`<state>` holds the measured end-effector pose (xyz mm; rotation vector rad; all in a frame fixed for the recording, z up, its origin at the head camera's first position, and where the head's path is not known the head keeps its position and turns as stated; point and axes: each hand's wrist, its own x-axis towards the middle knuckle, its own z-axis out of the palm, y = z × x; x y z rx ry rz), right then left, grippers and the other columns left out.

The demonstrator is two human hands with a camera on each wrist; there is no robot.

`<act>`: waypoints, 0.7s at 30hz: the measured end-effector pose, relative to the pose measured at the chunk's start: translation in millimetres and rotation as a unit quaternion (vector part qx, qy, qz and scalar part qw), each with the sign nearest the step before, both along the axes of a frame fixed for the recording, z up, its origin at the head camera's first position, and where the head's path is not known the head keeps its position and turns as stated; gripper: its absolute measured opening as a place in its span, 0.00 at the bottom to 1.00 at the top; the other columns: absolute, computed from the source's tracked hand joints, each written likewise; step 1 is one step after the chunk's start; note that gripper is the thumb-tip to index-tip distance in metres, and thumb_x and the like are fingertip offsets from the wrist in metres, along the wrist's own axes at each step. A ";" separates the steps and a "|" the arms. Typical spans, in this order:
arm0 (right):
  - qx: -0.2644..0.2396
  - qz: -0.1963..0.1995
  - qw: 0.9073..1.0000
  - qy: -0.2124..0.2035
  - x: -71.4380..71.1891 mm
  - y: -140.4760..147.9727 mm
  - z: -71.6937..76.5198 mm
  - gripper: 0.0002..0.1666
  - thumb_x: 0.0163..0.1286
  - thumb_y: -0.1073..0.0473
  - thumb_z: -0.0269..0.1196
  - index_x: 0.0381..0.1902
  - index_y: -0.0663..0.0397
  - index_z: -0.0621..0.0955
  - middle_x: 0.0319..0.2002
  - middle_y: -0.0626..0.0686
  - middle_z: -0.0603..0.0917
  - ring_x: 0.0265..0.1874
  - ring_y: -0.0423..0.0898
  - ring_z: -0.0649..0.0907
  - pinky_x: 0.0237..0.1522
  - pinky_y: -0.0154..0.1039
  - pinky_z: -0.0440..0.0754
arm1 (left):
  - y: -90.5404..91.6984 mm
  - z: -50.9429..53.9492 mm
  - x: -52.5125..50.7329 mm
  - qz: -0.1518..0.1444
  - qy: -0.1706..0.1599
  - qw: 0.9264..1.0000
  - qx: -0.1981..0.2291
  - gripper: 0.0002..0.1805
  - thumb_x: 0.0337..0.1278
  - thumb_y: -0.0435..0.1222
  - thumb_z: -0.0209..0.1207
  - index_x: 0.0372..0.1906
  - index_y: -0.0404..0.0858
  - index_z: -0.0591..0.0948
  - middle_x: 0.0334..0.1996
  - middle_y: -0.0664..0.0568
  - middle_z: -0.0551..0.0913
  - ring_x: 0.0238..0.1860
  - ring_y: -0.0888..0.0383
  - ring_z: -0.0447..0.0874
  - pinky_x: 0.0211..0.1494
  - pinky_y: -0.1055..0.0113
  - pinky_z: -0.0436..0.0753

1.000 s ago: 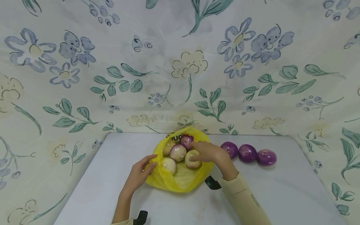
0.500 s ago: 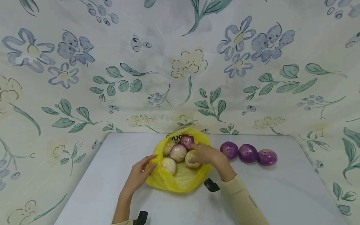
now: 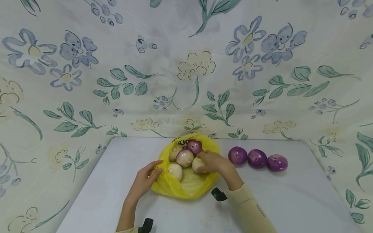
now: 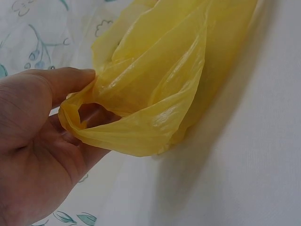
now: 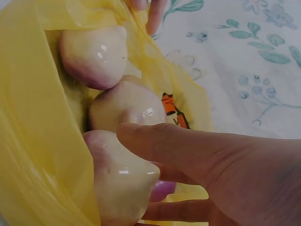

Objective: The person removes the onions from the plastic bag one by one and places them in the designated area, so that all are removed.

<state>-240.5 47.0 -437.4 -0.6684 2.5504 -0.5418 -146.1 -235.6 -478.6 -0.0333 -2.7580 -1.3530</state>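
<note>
A yellow plastic bag (image 3: 189, 191) lies on its base with its mouth spread, holding several round purple-and-white turnips. My left hand (image 3: 143, 179) pinches the bag's left rim; in the left wrist view a fold of the yellow plastic (image 4: 141, 113) passes between thumb and fingers. Inside the bag's right side, my right hand (image 3: 217, 161) has its thumb and fingers around a pale turnip (image 5: 124, 179). The right wrist view shows its thumb on that turnip and other fingers partly hidden behind it. Beside it sit a white turnip (image 3: 175, 171) and a purple one (image 3: 194, 147).
Three purple turnips stand in a row right of the bag, the middle turnip (image 3: 257, 159) among them. All rest on a white table (image 3: 96, 194). A floral cloth (image 3: 186, 81) hangs behind the table and at its sides.
My right hand has shifted slightly down and in around the pale turnip, its fingers closing nearer to it. The left hand has stayed on the bag's rim.
</note>
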 end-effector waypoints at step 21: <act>0.005 -0.015 1.000 0.003 8.5 -5.1 -12.7 0.33 0.63 0.45 0.68 0.63 0.47 0.74 0.59 0.59 0.77 0.50 0.50 0.78 0.60 0.52 0.77 | 1.1 1.9 0.9 -0.007 0.024 1.000 -0.005 0.19 0.66 0.41 0.59 0.60 0.44 0.79 0.59 0.46 0.81 0.47 0.53 0.80 0.45 0.77 0.80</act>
